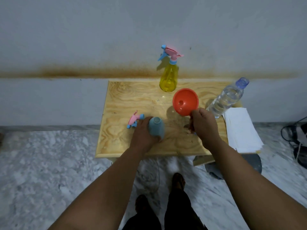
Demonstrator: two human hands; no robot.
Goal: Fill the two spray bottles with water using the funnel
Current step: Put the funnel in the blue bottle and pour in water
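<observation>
Two hands: both busy, one per item, so nothing's free to pour yet.
Left hand: fingers wrapped round the body of the blue spray bottle, steadying it upright on the wooden table, near the front edge.
Right hand: pinching the rim of the orange funnel, holding it up just right of the blue bottle, not touching it.
Funnel direction: wide mouth tilted toward the camera, so you look down into the hole; spout points away and down, long axis leaning rather than vertical.
Blue bottle: neck open, pointing straight up; its pink-and-blue trigger head lies on the table just left of the hand.
Step, I reckon: getting the funnel into the first bottle. Next it needs swinging left, tipping upright and seating the spout in the neck.
Water bottle: clear, stands at the right edge, looks uncapped.
Yellow spray bottle: at the back, trigger on, so unscrewing comes later.
White paper: stacked far right.
</observation>
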